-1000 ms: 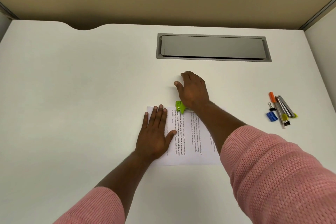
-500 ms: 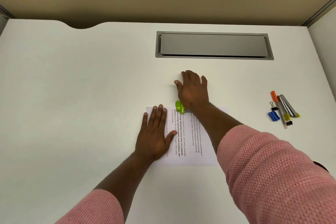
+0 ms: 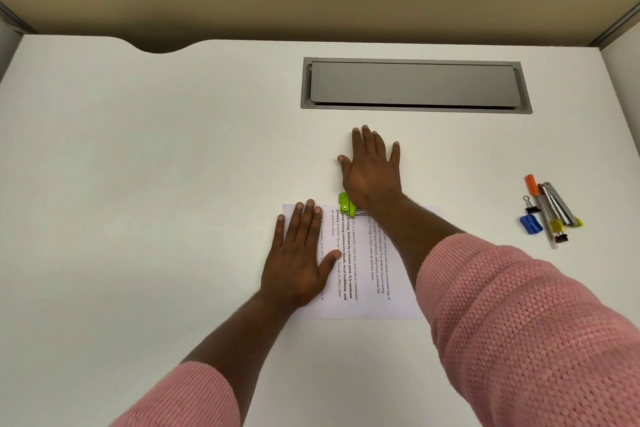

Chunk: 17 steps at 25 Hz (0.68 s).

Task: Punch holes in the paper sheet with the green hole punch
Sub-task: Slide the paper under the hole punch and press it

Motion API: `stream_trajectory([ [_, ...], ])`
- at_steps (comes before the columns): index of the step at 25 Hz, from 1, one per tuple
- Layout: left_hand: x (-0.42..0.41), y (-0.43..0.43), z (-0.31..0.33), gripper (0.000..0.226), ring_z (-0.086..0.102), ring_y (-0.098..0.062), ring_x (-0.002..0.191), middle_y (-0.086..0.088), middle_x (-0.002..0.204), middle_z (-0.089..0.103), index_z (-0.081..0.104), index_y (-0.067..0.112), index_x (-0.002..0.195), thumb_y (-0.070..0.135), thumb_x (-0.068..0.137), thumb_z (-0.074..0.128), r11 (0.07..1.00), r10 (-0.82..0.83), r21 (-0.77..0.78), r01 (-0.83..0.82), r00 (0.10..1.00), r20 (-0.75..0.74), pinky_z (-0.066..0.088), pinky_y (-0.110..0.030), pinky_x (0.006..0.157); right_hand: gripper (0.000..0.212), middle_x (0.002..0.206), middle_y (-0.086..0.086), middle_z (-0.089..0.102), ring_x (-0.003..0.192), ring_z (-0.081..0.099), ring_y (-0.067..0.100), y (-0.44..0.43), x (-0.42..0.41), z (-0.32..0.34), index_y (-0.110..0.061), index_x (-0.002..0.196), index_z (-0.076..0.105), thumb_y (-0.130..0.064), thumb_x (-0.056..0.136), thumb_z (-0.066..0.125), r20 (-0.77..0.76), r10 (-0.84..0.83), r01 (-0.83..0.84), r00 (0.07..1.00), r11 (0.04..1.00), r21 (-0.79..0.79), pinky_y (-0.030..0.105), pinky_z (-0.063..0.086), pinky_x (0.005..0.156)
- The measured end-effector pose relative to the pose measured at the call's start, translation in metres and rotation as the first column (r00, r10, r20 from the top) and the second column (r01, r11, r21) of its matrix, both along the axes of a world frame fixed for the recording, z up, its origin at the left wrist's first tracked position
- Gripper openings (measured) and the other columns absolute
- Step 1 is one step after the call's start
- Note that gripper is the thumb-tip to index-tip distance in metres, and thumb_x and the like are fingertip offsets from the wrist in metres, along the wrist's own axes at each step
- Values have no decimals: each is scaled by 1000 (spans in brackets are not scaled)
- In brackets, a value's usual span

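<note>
A printed paper sheet (image 3: 360, 263) lies flat on the white desk (image 3: 138, 184). The green hole punch (image 3: 345, 204) sits on the sheet's far edge, only its left end showing. My right hand (image 3: 372, 172) lies flat on top of the punch with the heel of the palm over it and fingers stretched onto the desk beyond. My left hand (image 3: 298, 260) rests flat with spread fingers on the left part of the sheet.
A grey cable-tray lid (image 3: 415, 85) is set into the desk behind the hands. At the right lie an orange marker (image 3: 532, 184), pens (image 3: 557, 206), a blue sharpener (image 3: 530, 224) and binder clips (image 3: 530, 206).
My right hand's fingers have straightened and spread flatter over the punch. The left hand and the sheet have stayed put.
</note>
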<state>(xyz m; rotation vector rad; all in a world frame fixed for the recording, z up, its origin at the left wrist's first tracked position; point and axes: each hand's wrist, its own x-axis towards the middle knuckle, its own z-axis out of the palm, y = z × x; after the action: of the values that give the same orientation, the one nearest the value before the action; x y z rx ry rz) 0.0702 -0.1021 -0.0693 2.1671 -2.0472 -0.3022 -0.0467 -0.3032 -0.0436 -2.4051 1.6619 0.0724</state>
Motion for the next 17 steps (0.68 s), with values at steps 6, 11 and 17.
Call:
stream_trajectory([
  [6,0,1,3,81,-3,-18,156,-4,169,1,7,12,160,65,100,23,999,-5,33,5,1000,10,10,-49,126,61,162,7,30,150,25,25,6,-3,14,-16,157,23,-47,105,23,111,-26,28,993,1000,-11,56,11,122],
  [11,-2,2,12,82,-5,-19,156,-6,169,0,6,11,160,65,99,19,998,-6,70,4,1000,25,9,-50,125,50,143,5,56,133,49,24,21,-19,37,-16,141,51,-44,105,33,338,-48,91,940,989,-114,48,28,116],
  [17,-5,-17,31,76,0,-18,156,-3,168,9,16,13,159,60,101,28,999,36,-3,-36,998,-46,3,-45,126,37,130,0,63,122,56,23,43,-82,34,-17,132,58,-25,96,49,527,-132,192,839,980,-61,40,35,106],
])
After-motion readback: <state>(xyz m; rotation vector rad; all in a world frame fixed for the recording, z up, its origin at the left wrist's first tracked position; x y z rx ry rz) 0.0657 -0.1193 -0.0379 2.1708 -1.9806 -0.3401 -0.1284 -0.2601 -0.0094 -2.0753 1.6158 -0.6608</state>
